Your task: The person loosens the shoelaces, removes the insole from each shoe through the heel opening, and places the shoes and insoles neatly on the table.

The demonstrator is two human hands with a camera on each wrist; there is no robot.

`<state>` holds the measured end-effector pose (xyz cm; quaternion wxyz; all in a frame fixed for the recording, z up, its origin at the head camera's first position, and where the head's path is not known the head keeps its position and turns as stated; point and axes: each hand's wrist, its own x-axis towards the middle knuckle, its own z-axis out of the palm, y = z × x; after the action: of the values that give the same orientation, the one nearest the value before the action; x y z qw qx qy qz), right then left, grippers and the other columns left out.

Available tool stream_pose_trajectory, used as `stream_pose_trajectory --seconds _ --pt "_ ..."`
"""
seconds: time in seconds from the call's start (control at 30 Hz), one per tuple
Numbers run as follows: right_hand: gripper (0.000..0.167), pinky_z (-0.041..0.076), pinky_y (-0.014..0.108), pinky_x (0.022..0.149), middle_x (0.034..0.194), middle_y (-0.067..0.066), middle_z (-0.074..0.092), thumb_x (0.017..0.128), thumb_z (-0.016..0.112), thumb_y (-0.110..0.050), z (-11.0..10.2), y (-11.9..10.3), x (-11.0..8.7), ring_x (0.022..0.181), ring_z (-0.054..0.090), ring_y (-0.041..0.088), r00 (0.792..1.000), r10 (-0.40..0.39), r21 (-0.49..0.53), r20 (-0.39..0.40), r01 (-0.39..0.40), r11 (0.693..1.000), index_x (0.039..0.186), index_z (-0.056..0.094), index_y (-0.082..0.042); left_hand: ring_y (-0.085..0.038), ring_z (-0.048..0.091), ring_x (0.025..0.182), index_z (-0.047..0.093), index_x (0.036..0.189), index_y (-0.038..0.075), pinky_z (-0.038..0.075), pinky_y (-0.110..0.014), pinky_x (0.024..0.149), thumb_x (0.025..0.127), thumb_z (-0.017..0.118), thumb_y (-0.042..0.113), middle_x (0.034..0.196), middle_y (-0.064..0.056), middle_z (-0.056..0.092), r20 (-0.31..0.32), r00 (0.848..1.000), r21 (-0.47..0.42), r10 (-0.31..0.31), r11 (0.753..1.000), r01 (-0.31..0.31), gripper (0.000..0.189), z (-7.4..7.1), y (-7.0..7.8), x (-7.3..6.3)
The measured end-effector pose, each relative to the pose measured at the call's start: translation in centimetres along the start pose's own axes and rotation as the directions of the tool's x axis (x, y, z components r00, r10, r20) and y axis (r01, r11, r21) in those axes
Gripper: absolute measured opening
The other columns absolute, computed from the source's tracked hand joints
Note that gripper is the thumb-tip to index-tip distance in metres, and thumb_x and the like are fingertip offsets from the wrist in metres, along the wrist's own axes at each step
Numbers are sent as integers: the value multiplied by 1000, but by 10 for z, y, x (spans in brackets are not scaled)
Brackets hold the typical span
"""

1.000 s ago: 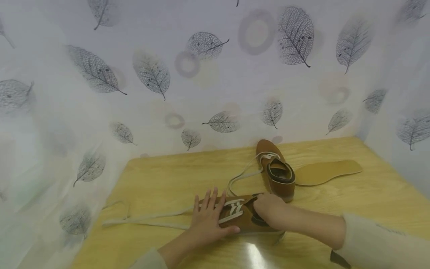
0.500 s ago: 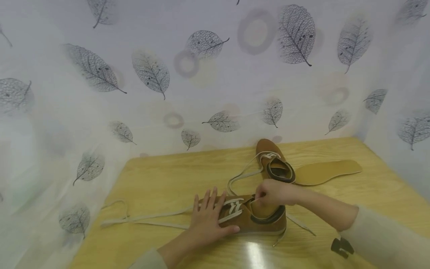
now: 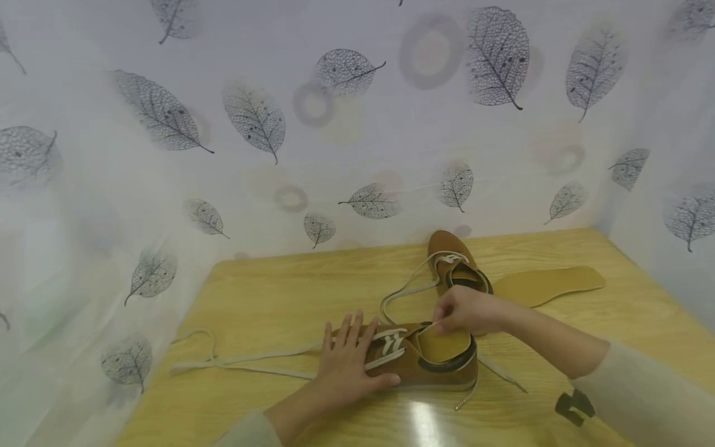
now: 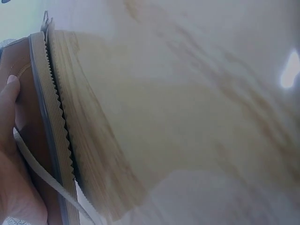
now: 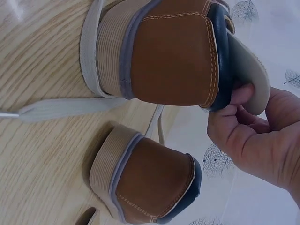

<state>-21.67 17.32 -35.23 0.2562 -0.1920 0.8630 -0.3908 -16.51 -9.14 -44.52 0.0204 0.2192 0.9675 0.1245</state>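
Note:
A brown lace-up shoe (image 3: 410,372) lies on its sole, toe to the left, in the head view. My left hand (image 3: 347,363) rests on its toe part with spread, straight fingers; the left wrist view has the thumb along the brown side. At the shoe's opening, my right hand (image 3: 469,310) pinches the raised heel end of a tan insole (image 3: 444,344). The right wrist view shows that insole's pale grey underside (image 5: 255,70) bent up past the dark padded collar (image 5: 225,51), with thumb and fingertips at its edge. The insole's front part is hidden inside the shoe.
Behind stands a second brown shoe (image 3: 449,242), partly covered by my right hand. A loose tan insole (image 3: 553,285) lies flat to its right. Long pale laces (image 3: 251,360) stretch left over the wooden table (image 3: 279,292). A small black piece (image 3: 575,406) shows beside the right sleeve.
My right hand has come up out of the shoe's opening, lifting the insole's heel end into sight, and has shifted slightly up and right. My left hand has stayed on the toe part.

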Motion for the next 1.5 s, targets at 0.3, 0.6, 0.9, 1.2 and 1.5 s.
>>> stream_pose_trajectory --seconds 0.3,0.6,0.9,1.2,1.5 --pt "7 49 28 63 78 2 62 80 72 -6 -16 16 -16 70 53 14 998 18 -27 -52 -19 999 81 66 -2 -38 12 143 16 152 19 1 -65 111 75 41 83 157 -16 12 -11 1000 12 4 1000 -4 103 1 2 0" --pt "8 49 28 58 74 0 61 78 73 -8 -20 19 -30 66 54 13 991 -40 -164 -129 18 986 78 65 -6 -37 10 144 17 152 20 -1 -64 111 75 37 85 158 -15 11 2 1000 13 -7 1000 7 103 0 2 1" --pt "23 47 29 58 71 -3 62 64 78 5 16 9 -38 64 54 15 798 -493 -745 -346 86 662 75 69 -14 -38 11 144 18 152 18 1 -65 111 75 39 84 158 -16 12 8 1000 23 -12 1000 12 103 0 1 1" --pt "39 49 33 57 78 2 64 61 77 0 45 19 -55 71 59 21 672 -699 -944 -244 0 330 96 65 -12 -37 13 144 19 152 19 2 -64 112 75 40 84 157 -16 13 3 1000 29 -5 1000 5 103 1 3 0" --pt "23 43 33 62 89 1 59 74 64 -19 47 32 -61 75 52 19 628 -773 -995 83 91 -33 97 67 -20 -37 12 144 18 152 19 1 -64 111 74 38 85 158 -15 13 -8 1000 29 -11 1000 11 103 2 1 0"
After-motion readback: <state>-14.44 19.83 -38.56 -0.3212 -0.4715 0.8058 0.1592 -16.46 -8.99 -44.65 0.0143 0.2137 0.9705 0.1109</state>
